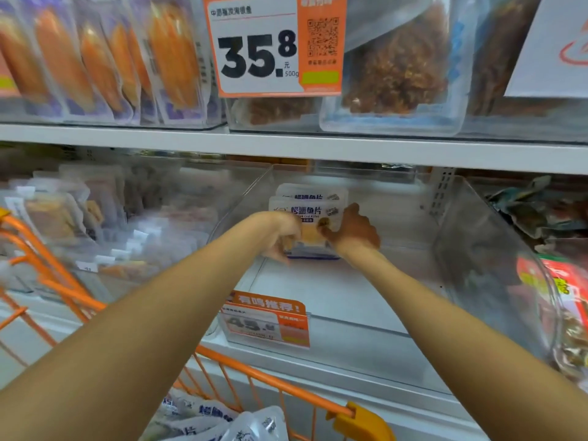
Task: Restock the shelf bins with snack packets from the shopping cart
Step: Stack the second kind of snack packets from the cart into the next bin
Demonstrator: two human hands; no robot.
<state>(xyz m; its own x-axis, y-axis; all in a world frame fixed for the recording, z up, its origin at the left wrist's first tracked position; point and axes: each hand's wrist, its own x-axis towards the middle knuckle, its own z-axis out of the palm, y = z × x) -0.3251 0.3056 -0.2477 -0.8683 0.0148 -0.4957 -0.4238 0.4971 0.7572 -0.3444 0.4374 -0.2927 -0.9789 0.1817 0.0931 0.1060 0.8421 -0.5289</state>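
Both my arms reach into a clear plastic shelf bin [458, 237] on the middle shelf. At the back of the bin stand upright white snack packets [310, 206] with dark lettering and a yellow fish fillet showing. My left hand [281, 238] grips the left side of the front packet with curled fingers. My right hand [353, 229] holds its right side, thumb across the front. More white packets of the same kind [222, 421] lie in the orange shopping cart [273, 381] at the bottom of the view.
An orange price tag [267, 323] hangs on the bin's front lip. Neighbouring bins hold other packets at left [79, 218] and right [566, 281]. The upper shelf [286, 144] carries orange-fillet packs, brown snacks and a large 35.8 price sign [270, 46].
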